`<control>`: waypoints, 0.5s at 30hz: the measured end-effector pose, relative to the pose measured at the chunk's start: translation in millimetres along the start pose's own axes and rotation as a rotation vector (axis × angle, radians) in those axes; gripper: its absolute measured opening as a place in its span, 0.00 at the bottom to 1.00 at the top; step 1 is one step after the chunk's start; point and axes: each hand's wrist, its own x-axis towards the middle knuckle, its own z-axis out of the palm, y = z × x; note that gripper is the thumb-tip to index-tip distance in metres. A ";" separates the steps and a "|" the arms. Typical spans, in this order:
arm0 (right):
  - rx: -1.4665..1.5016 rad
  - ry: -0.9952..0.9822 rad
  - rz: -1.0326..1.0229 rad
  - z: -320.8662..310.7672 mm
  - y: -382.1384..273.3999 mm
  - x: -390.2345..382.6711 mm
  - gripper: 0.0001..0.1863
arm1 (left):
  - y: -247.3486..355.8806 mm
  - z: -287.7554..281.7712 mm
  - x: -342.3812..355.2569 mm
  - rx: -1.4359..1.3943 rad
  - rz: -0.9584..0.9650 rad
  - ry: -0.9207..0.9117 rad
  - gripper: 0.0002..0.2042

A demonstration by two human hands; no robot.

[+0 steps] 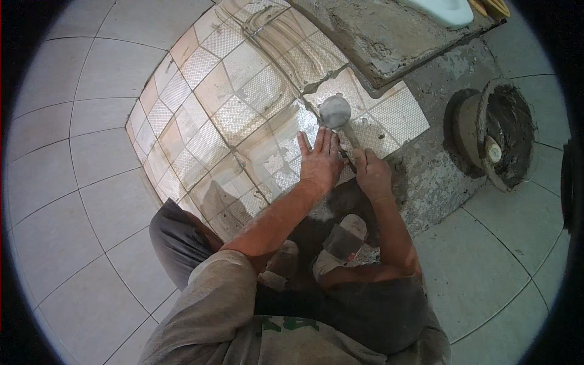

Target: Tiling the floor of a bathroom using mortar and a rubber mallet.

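My left hand (320,165) lies flat on a patterned floor tile (291,137), fingers stretched out and a little apart. In my right hand (373,175) is the handle of a mallet (335,112) with a round, pale grey head. The mallet head is over the tiles just beyond my left fingertips; whether it touches them I cannot tell. To the right of the mallet, a tile (399,117) with small checked patches forms the outer corner of the tiled area. Grey smears of mortar mark several tiles and the joints between them.
A mortar-crusted bucket (471,129) stands tilted at the right, with a pale-ended object (493,149) inside. Rough, raised mortar (371,39) borders the far side, near a white ceramic fixture (449,10). Bare grey screed (435,182) runs right of my feet; plain large tiles (109,188) lie left.
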 end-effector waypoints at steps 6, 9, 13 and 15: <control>0.198 0.070 0.001 -10.0 -7.2 -3.7 0.22 | 0.7 -0.6 1.0 0.021 -0.020 -0.002 0.33; 0.257 0.040 0.006 -19.7 -9.3 -7.9 0.20 | 1.5 -1.6 0.5 0.008 -0.027 -0.009 0.33; 0.277 0.033 0.067 -15.4 -9.3 -15.3 0.20 | 0.9 -5.5 0.1 -0.040 -0.039 -0.061 0.32; 0.272 0.054 0.005 -10.9 -2.7 -17.5 0.22 | 0.2 -3.8 0.9 0.027 -0.041 -0.097 0.33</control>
